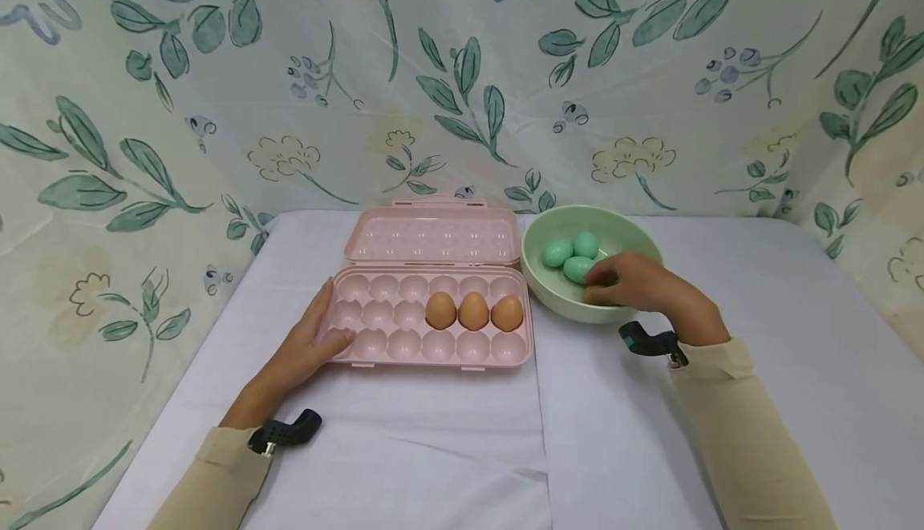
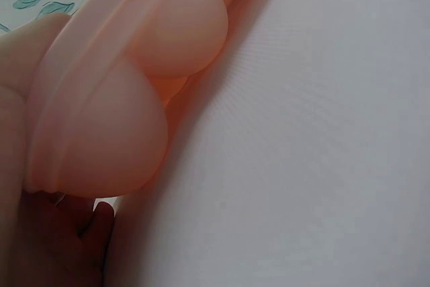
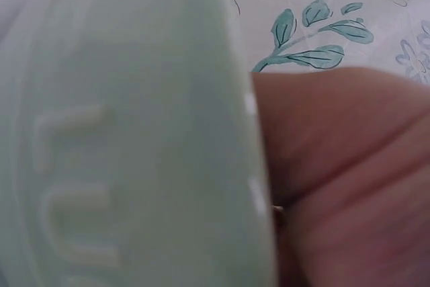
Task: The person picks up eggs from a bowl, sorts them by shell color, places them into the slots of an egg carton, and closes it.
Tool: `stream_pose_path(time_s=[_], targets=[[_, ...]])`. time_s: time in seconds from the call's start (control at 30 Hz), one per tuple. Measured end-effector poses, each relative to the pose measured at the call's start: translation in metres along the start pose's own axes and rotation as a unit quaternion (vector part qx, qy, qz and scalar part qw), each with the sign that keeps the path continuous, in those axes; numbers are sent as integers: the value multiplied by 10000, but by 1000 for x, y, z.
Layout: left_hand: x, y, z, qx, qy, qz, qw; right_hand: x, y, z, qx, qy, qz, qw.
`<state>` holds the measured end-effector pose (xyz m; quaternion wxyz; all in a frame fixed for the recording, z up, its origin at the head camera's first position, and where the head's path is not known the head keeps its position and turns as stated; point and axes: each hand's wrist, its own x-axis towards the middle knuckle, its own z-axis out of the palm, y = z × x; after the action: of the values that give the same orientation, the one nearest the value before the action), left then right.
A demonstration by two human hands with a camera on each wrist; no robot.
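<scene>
A pink egg carton (image 1: 433,358) lies with its lid folded back. Three brown eggs (image 1: 473,311) sit side by side at the right of its middle row. My left hand (image 1: 303,349) grips the carton's left end, thumb over the rim; the left wrist view shows the carton's rounded cups (image 2: 114,132) close up. To the right, my right hand (image 1: 638,283) reaches over the rim into a light green bowl (image 1: 613,225), fingertips beside one of three green eggs (image 1: 579,269). Whether it holds anything is unclear; the bowl wall (image 3: 148,132) hides its fingers in the right wrist view.
The carton's open lid (image 1: 433,235) lies behind the cups, its right side close against the bowl. A white cloth (image 1: 433,450) with a crease covers the table. Behind the table hangs a leaf-and-flower patterned curtain (image 1: 346,129).
</scene>
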<state>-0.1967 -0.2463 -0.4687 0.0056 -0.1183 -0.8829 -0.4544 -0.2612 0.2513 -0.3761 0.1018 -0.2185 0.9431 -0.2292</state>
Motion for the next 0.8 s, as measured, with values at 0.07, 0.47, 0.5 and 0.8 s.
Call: stream_pose_path(time_s=[0.07,0.47,0.5,0.8], targets=[[0,-1,0,5,-18,-16,10000,2,1,2,-40,-22,-11,10000],[0,0,0,9,7,-44,10000,5,-1,4,-178,-142,20,9997],[0,0,0,0,6,-48,10000,5,-1,4,-166,-140,20,9998],[-1,1,0,-29,-10,-84,10000,3,-1,3,-115,-59,-38,9999]])
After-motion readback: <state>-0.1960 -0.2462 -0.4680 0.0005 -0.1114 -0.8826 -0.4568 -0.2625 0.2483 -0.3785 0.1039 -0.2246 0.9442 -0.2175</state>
